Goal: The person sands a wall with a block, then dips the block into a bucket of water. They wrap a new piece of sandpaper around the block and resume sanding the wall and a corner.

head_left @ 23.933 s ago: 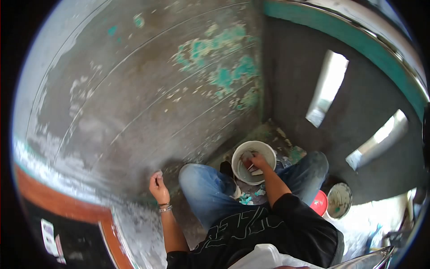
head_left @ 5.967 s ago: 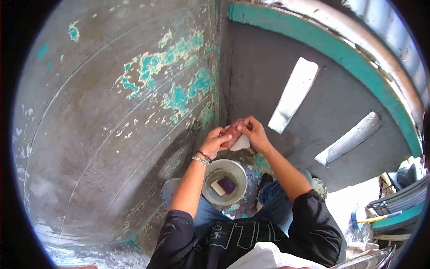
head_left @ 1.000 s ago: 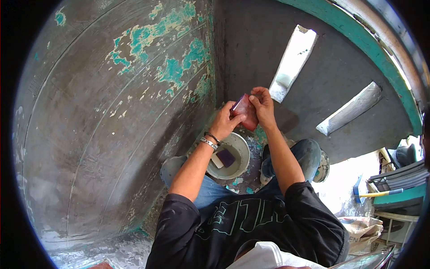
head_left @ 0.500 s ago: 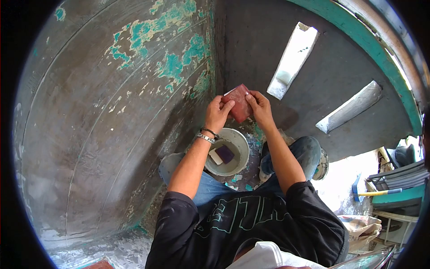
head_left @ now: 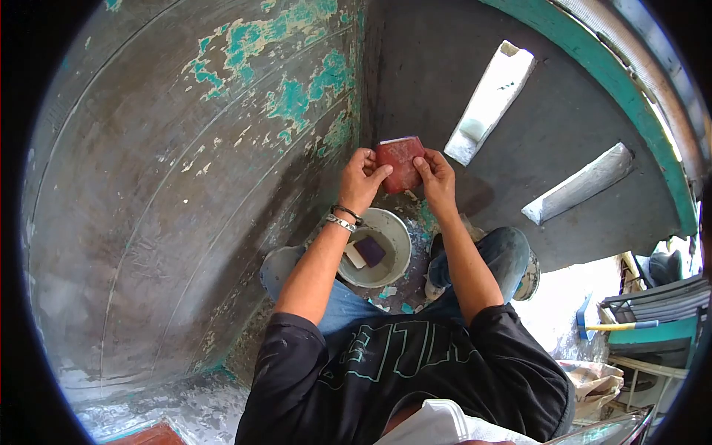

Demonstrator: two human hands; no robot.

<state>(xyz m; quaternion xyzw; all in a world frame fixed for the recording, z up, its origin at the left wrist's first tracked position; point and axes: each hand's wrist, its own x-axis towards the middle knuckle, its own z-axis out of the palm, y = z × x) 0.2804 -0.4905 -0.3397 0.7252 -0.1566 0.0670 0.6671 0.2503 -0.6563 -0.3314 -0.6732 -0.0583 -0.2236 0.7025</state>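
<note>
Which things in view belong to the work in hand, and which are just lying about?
Seemingly in use:
reddish sheet, held by the left hand and right hand
bucket below, holding a purple piece and pale block

Apparently just lying about:
blue-headed tool with yellowish handle
crumpled sack

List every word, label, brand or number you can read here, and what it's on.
Black shirt: large outlined letters, too creased to read for certain.
Paper bag: any print too small and blurred to read.
Red sheet: no readable text.
</note>
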